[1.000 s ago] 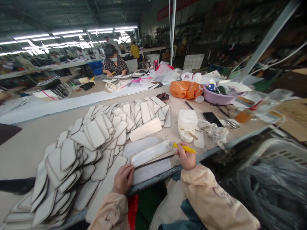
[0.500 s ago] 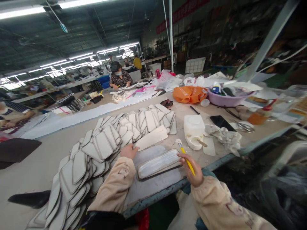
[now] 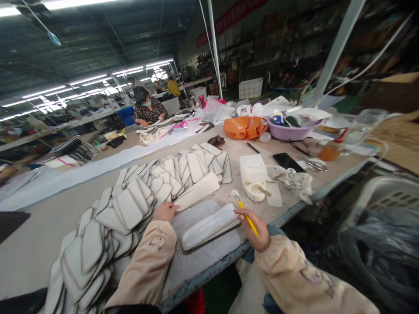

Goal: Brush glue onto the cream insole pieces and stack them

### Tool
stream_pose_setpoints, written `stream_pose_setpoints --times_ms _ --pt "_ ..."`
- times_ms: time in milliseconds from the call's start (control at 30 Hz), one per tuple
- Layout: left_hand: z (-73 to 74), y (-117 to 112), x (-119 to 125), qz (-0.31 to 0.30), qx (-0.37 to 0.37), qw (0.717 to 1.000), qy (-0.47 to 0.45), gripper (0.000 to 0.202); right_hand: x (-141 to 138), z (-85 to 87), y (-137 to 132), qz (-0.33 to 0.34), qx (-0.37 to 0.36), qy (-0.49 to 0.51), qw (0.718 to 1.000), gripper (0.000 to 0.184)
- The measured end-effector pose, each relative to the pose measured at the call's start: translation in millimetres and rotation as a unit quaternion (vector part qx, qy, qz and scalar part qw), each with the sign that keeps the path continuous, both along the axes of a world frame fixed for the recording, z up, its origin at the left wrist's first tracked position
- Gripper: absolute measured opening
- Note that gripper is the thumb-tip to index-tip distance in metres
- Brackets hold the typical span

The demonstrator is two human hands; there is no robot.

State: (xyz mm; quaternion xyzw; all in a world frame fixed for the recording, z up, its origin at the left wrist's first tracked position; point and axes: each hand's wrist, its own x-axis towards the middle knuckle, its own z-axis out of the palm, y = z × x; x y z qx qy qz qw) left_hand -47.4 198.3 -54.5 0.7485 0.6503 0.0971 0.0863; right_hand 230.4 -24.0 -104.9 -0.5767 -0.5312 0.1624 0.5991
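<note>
My left hand (image 3: 165, 211) reaches forward, its fingers closed on the near end of a long cream piece (image 3: 198, 191) that lies beside the overlapping pile of grey-edged pieces (image 3: 129, 207). My right hand (image 3: 254, 226) pinches a yellow-handled brush (image 3: 245, 211), whose white bristle tip points up and away, just past the right end of a long flat piece coated in white glue (image 3: 209, 226). That coated piece rests on a pale work pad (image 3: 212, 246) at the table's front edge, between my two hands.
A white glue tub (image 3: 252, 176) with a stick in it stands right of the brush, then a crumpled rag (image 3: 293, 181), a black phone (image 3: 286, 161) and scissors (image 3: 314, 165). Farther back are an orange bag (image 3: 244, 126), a purple basin (image 3: 290, 131) and a seated co-worker (image 3: 149, 111).
My left hand left the near end of the coated piece and reached forward to the long cream piece. My right hand lifted the brush off the coated piece and tilted it upright.
</note>
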Motion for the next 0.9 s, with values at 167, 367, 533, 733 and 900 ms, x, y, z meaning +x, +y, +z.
stream_pose_setpoints --times_ms 167,367,533,733,900 --pt "39.9 -38.1 -7.4 -0.032 0.061 0.995 -0.074 0.027 1.7 2.3 1.5 -0.018 0.048 -0.034 0.998 0.021" --pt "68.6 -105.4 -27.3 -0.125 0.119 0.955 -0.242 0.023 3.9 6.1 4.0 -0.044 0.081 -0.074 0.993 0.017" --pt "56.3 -152.5 -40.4 -0.109 0.051 0.934 -0.337 0.019 2.0 2.7 5.9 -0.006 0.039 -0.031 0.999 0.019" --pt "29.0 -172.2 -38.4 -0.044 -0.087 0.879 -0.467 0.022 -2.6 -4.3 7.4 -0.034 -0.004 0.066 0.997 0.025" --pt "5.4 -161.8 -22.6 0.054 -0.139 0.872 -0.467 0.032 -0.1 -3.9 10.6 -0.07 -0.046 0.036 0.996 0.026"
